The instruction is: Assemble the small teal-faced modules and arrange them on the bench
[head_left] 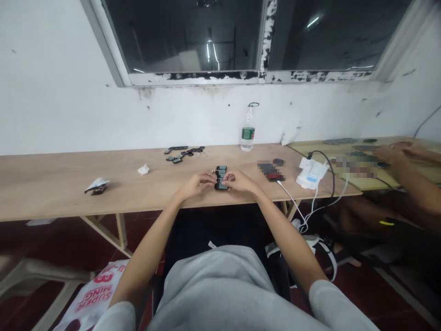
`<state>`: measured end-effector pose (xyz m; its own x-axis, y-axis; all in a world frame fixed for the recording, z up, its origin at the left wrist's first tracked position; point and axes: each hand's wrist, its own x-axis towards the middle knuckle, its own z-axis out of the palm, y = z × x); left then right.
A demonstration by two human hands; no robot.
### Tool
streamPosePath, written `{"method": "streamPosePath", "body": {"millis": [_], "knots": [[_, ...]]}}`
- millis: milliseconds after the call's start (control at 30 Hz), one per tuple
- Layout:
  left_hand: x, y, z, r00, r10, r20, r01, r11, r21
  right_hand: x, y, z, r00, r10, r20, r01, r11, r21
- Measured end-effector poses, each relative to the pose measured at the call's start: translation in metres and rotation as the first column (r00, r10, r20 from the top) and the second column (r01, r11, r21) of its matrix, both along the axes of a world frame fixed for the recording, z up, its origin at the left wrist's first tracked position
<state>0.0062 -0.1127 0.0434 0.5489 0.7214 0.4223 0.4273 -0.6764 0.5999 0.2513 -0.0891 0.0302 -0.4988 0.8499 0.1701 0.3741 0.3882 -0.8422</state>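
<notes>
**Where both hands meet, the parts (221, 177) sit pinched between fingertips**

Since the view is wide, detail is small. The parts are a short row of dark blocks with teal faces. They lie on the table (51, 184) near its front edge, mid-view, and the row runs away from the person.

Left hand (198, 183): fingers curled in, thumb and forefinger tips closed on the row's left side, toward its far end.

Right hand (241, 181): fingers bent, tips closed on the row's right side, with the thumb at the near block.

The row sits between the two sets of fingertips and touches both. Both hands are low over the table; I cannot tell if the palms rest on the wood.

Around:
- Loose parts (184, 151) are scattered further back toward the wall, well apart from the hands.
- A paper wad (144, 169) lies left of the hands, and a wrapper (97, 185) lies further left.
- The bottle (248, 133) stands upright at the wall, back right.
- A blurred dark item (271, 171) is near the right hand, on its right.
- Beyond it is a white charger (312, 174), its cables (320, 200) hanging off the front edge.
- A co-worker's hand (392, 154) rests on a second table (310, 148), far right.
- A bag (93, 294) with red print is on the floor, lower left.
</notes>
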Motion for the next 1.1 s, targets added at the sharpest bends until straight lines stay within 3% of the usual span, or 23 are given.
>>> {"method": "streamPosePath", "body": {"millis": [200, 333, 500, 633, 733, 900, 1000, 1100], "knots": [[0.002, -0.002, 0.002, 0.999, -0.005, -0.049, 0.01, 0.995, 0.1, -0.002, -0.003, 0.006, 0.992, -0.068, -0.105, 0.065, 0.998, -0.026], [0.007, -0.004, 0.002, 0.999, -0.007, -0.049, 0.013, 0.993, 0.12, -0.002, -0.002, 0.005, 0.991, -0.049, -0.129, 0.041, 0.997, -0.06], [0.015, -0.007, 0.003, 0.997, 0.074, -0.013, -0.072, 0.992, 0.107, 0.0, 0.0, 0.005, 0.987, -0.013, -0.16, 0.001, 0.997, -0.073], [0.018, -0.007, 0.003, 0.987, 0.12, 0.102, -0.123, 0.992, 0.02, 0.001, -0.003, 0.01, 0.985, 0.046, -0.165, -0.056, 0.997, -0.055], [0.018, -0.007, 0.001, 0.975, 0.112, 0.192, -0.09, 0.989, -0.117, 0.001, -0.006, 0.013, 0.982, 0.063, -0.178, -0.072, 0.997, -0.041], [0.015, -0.004, -0.004, 0.954, 0.133, 0.268, -0.027, 0.93, -0.367, 0.0, -0.008, 0.013, 0.981, 0.104, -0.165, -0.108, 0.994, -0.016], [0.013, -0.002, -0.007, 0.943, 0.16, 0.293, -0.025, 0.909, -0.416, -0.001, -0.007, 0.012, 0.98, 0.125, -0.158, -0.129, 0.991, -0.019], [0.013, 0.0, -0.008, 0.961, 0.112, 0.253, -0.006, 0.923, -0.386, -0.001, -0.006, 0.008, 0.982, 0.133, -0.137, -0.142, 0.988, -0.059]]}}
